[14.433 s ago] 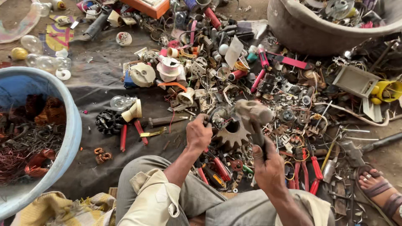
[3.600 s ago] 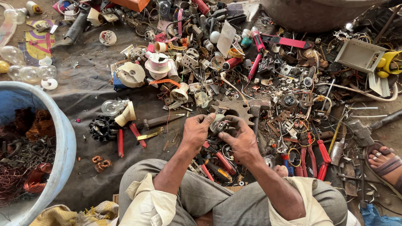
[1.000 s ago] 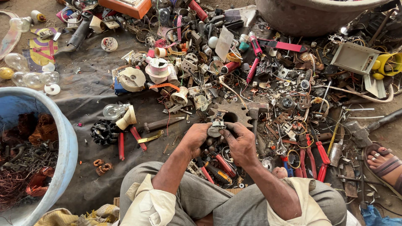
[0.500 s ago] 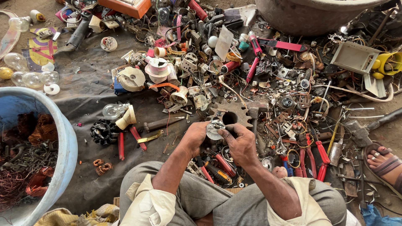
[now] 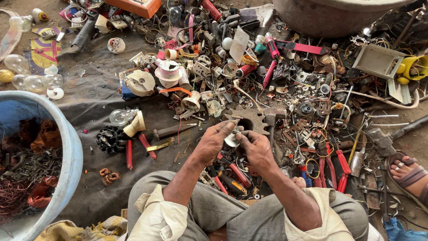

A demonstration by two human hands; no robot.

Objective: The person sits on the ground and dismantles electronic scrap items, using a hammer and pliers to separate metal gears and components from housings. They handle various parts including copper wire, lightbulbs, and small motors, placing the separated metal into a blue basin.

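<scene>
My left hand [image 5: 215, 142] and my right hand [image 5: 254, 149] meet in front of my knees, both pinching a small pale round part [image 5: 232, 139] with a bit of metal on it. Just beyond the hands lies a large rusty toothed gear [image 5: 249, 119] with a hammer [image 5: 271, 117] resting beside it. Red-handled pliers [image 5: 138, 149] lie to the left on the dark cloth [image 5: 89, 107]. Several red-handled screwdrivers [image 5: 232, 172] lie under my wrists.
A blue tub [image 5: 67, 151] holding copper wire and scrap stands at the left. A big grey basin [image 5: 339, 18] sits at top right. Scrap parts cover the ground ahead. Glass bulbs [image 5: 33, 80] lie far left. Another person's sandalled foot [image 5: 408, 172] is at right.
My hands have stayed together over the same spot, turning the small pale part slightly. The hammer I held up 14 seconds ago now lies by the gear.
</scene>
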